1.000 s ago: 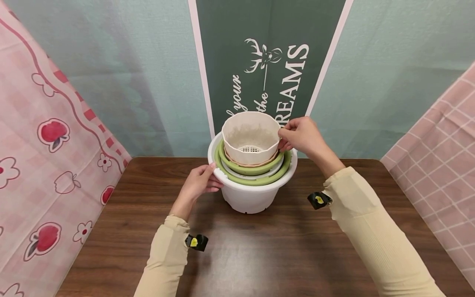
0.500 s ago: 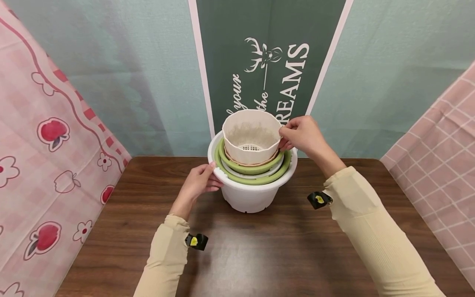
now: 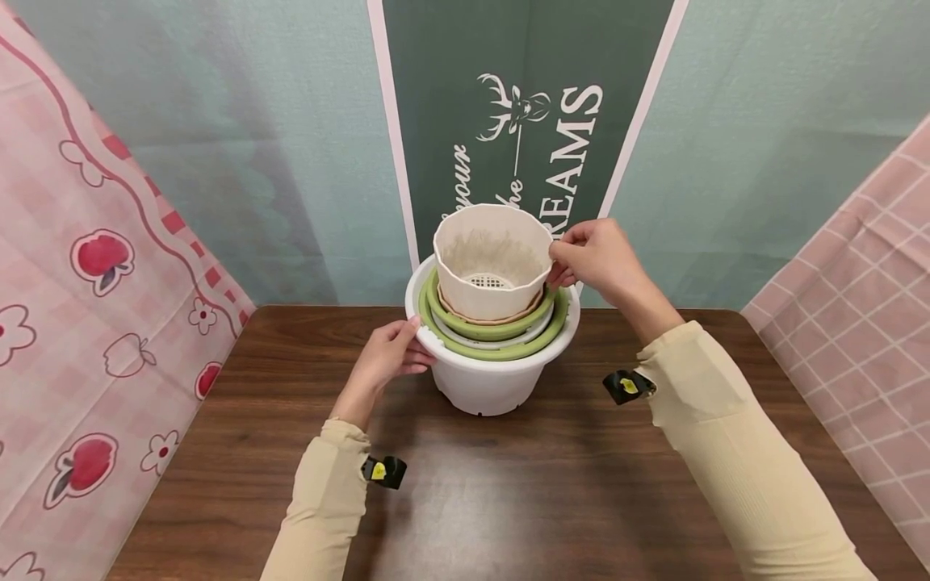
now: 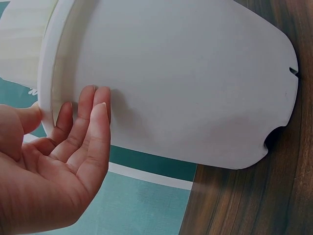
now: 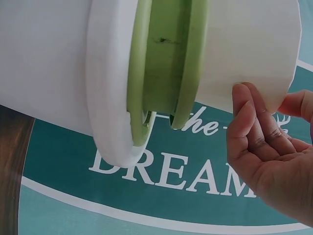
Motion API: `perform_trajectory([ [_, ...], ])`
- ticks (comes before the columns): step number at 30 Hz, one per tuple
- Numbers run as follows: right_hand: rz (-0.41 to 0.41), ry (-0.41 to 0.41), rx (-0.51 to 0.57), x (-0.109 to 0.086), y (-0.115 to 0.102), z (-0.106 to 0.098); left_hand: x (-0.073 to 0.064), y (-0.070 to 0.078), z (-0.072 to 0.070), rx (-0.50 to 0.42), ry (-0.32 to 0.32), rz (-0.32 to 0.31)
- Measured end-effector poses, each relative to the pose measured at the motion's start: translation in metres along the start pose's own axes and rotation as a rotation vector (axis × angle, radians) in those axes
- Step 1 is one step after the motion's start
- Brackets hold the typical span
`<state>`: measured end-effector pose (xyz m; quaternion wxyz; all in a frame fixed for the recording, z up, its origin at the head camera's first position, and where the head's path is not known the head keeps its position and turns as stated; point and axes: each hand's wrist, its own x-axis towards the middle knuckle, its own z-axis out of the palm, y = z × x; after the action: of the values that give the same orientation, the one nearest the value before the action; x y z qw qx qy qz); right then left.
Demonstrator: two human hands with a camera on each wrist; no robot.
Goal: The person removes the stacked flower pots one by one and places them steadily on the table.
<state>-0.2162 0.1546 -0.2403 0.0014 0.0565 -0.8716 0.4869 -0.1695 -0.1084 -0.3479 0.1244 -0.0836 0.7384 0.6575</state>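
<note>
A stack of nested flowerpots stands upright on the table. Outermost is a large white flowerpot [image 3: 487, 389]; green-rimmed pots [image 3: 501, 332], a white rim and a thin tan rim sit inside it. At the top, a small cream-white flowerpot [image 3: 488, 300] with a drainage grid and a stained inner wall rises above the other rims. My right hand [image 3: 597, 254] pinches its rim on the right side, thumb over the edge and fingers against the outer wall. My left hand [image 3: 387, 355] pinches the large pot's rim at the left, its fingers under the lip. The lower parts of the inner pots are hidden.
The stack stands near the back edge of the dark wooden table [image 3: 465, 500]. Behind it hangs a teal and dark green curtain [image 3: 291, 161] with white lettering. Pink patterned cloths flank the table, one with fruit prints [image 3: 102, 254] and one with a grid [image 3: 865, 339].
The small cream-white flowerpot has risen slightly in my right hand, showing more of its outer wall. My left hand keeps its hold on the large pot's rim.
</note>
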Motion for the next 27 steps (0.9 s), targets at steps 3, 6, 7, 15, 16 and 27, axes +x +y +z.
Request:
perform_trajectory([
  [3,0.000,-0.003,-0.003,0.000,-0.002,-0.001,0.000,0.000,0.000,-0.006,-0.001,-0.001],
  [6,-0.002,-0.005,0.013,-0.001,-0.004,-0.003,0.001,-0.001,0.000,-0.013,0.000,-0.001],
  [7,-0.004,-0.005,0.023,-0.002,-0.005,-0.004,0.001,-0.001,0.000,-0.013,0.000,-0.001],
  [15,-0.002,-0.010,0.130,-0.007,-0.009,-0.010,0.001,-0.001,-0.001,-0.018,-0.005,0.004],
  [16,-0.001,-0.009,0.135,-0.007,-0.009,-0.011,0.001,-0.001,-0.001,-0.018,-0.005,0.004],
  [27,-0.023,0.003,0.102,-0.009,-0.010,-0.020,0.000,0.000,-0.001,-0.018,0.000,-0.001],
])
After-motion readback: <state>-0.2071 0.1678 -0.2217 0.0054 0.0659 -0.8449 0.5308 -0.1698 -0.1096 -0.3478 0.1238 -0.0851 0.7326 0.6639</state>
